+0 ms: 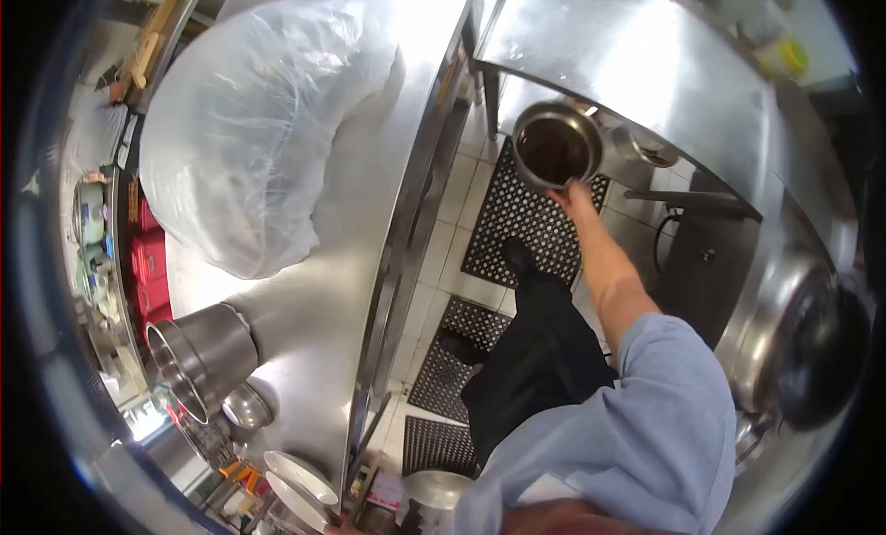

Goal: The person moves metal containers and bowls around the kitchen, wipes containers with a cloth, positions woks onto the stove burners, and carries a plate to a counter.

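Observation:
My right hand (574, 201) is closed on the near rim of a round metal pot (556, 146), which holds dark liquid or has a dark inside. The pot is over a black perforated floor mat (498, 221), beside the edge of a steel counter. At the bottom edge, a small patch of skin, seemingly my left hand (343, 529), shows near the white plates (300, 480); its fingers cannot be made out.
A large clear plastic bag (258, 138) covers something on the left steel table (314, 350). A tall metal container (203, 360) and a small bowl (247, 406) sit nearby. Large metal pans (784, 341) stand at right. Another person (97, 129) is at far left.

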### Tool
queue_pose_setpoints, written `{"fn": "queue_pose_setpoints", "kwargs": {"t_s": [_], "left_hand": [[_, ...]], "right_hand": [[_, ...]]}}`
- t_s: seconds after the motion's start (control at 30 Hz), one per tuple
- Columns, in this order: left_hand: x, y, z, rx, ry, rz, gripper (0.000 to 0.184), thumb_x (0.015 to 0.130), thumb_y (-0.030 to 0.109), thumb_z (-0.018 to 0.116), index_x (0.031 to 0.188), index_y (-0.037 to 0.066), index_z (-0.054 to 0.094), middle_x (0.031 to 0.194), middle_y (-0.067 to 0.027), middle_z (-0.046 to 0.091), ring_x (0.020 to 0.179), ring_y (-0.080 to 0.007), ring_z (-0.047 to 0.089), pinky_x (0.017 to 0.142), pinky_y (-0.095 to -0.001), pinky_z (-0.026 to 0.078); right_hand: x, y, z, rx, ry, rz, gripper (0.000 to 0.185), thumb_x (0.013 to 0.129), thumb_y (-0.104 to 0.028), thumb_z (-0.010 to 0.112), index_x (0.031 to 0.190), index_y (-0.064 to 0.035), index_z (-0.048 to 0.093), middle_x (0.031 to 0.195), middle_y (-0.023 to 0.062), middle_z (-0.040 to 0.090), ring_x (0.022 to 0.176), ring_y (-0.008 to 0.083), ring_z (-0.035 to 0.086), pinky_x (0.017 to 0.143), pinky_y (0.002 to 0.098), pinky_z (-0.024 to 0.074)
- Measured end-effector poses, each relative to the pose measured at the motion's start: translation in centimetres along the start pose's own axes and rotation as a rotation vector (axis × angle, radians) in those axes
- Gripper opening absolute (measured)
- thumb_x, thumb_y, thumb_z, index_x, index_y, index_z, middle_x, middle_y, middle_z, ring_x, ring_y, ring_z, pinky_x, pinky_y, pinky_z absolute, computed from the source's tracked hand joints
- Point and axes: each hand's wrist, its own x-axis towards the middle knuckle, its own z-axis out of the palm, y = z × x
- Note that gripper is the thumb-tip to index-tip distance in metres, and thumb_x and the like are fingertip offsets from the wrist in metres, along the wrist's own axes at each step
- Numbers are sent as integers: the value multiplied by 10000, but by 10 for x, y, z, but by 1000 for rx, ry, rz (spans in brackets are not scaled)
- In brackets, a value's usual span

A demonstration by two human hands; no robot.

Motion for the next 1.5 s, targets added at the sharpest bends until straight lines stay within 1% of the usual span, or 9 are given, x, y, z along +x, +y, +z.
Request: {"fn": "queue_pose_setpoints", "kwargs": {"t_s": [0.4, 0.5, 0.53, 0.63, 0.77, 0.9, 0.93, 1.23, 1.5], "left_hand": [[-172, 92, 66, -204, -423, -433, 493, 874, 135, 542, 1331, 3, 410, 1274, -194, 483, 1154, -269, 490, 987, -412, 419], [-217, 183, 198, -159, -605, -648, 589, 867, 73, 533, 1409, 23, 308, 1320, -185, 462, 1208, -289, 475, 1016, -406, 412], [-192, 94, 212, -293, -792, -641, 621, 851, 21, 534, 1421, 35, 287, 1339, -168, 446, 1223, -297, 466, 1016, -411, 411], [-219, 92, 353, -354, -1123, -583, 623, 846, -54, 495, 1415, 28, 255, 1359, -163, 410, 1233, -267, 438, 1038, -413, 370], [-279, 126, 532, -275, -1302, -56, 526, 856, -1, 493, 1344, -45, 300, 1284, -176, 454, 1184, -251, 455, 1021, -338, 341], [-330, 198, 642, -267, -1444, 304, 411, 897, 63, 482, 1278, -34, 362, 1202, -177, 537, 1116, -265, 519, 973, -357, 384], [-337, 207, 665, -299, -1456, 340, 408, 901, 70, 481, 1279, -30, 366, 1194, -179, 546, 1101, -273, 529, 973, -355, 383], [-296, 240, 734, -172, -1558, 118, 469, 932, 192, 507, 1344, 11, 376, 984, -87, 581, 795, -122, 598, 660, -261, 503], [-176, 41, 621, 155, -1428, -234, 352, 953, 178, 486, 1248, -11, 444, 863, -58, 580, 678, -119, 573, 563, -235, 470]], "right_hand": [[174, 15, 58, 104, -125, 6, 323, 913, -133, 521, 1170, 56, 471, 1045, 234, 589, 920, 334, 634, 793, 457, 577], [171, 6, 54, 14, -262, 109, 475, 932, -315, 563, 1221, 46, 458, 1099, 253, 575, 934, 329, 632, 809, 440, 559], [157, -3, 56, 11, -246, 102, 475, 932, -315, 563, 1221, 46, 458, 1099, 253, 575, 934, 329, 632, 809, 440, 559], [71, -53, 33, -424, -349, 180, 702, 932, -536, 470, 1357, 15, 374, 1207, 240, 540, 992, 313, 617, 873, 417, 512], [-25, -80, -63, -402, -416, -31, 818, 907, -677, 338, 1402, -27, 389, 1326, 227, 489, 1192, 239, 493, 956, 397, 436], [-51, -111, -47, -764, -61, -93, 538, 936, -337, 562, 1314, 33, 462, 1213, 176, 574, 1035, 234, 593, 831, 337, 501], [-19, -99, -56, -493, -41, -143, 439, 884, -158, 617, 1238, 70, 490, 1133, 148, 608, 971, 229, 624, 772, 322, 524], [132, -68, -1, -236, -110, -172, 255, 897, -152, 596, 1048, 50, 558, 813, 128, 641, 622, 172, 621, 500, 256, 483], [120, -56, 60, -330, 18, -121, 323, 935, -240, 546, 985, 79, 551, 689, 143, 632, 464, 170, 581, 347, 255, 392]]}}
